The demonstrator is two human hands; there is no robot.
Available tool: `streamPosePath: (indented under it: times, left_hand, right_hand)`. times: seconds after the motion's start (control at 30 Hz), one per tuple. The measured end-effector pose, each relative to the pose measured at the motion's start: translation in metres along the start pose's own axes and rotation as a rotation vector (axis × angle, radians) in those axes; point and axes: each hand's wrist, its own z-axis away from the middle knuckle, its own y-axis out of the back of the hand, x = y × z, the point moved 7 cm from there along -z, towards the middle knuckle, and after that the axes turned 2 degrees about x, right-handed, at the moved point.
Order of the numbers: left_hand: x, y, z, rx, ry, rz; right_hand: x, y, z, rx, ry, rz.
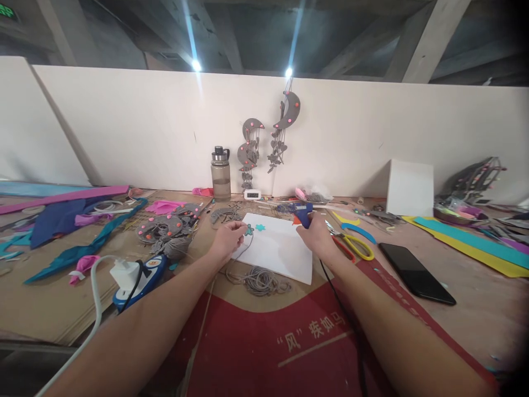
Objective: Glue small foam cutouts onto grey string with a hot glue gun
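Pinched in the fingers of my left hand (226, 241) is a small teal felt flower (248, 230) with a grey cord (248, 247) trailing from it. Just right of it, a second teal flower (260, 227) lies flat on a white board (285, 248). My right hand (314, 231) is wrapped round a blue glue gun (303, 214), its nozzle pointing left above the board's far edge. A black cable (336, 292) runs from the gun toward me. Below the board lies a loose bundle of grey cord (262, 281).
Scissors (359, 246) and a black phone (416, 273) lie to the right. Leftward are a blue power strip (140, 282), decorated grey felt pieces (165, 229) and teal felt (95, 242). A water bottle (221, 179) stands at the back by a small clock (252, 194).
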Motion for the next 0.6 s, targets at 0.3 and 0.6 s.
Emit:
streamPosePath:
  times: [0.3,0.6]
  left_hand:
    - [0.009,0.012,-0.001,0.089,0.002,0.243]
    - [0.024,0.011,0.003,0.074,-0.124,0.318]
  right_hand:
    - [-0.036,-0.024,0.029,-0.333,-0.078,-0.626]
    - [-0.091,-0.002,0.072,-0.360,0.193,-0.588]
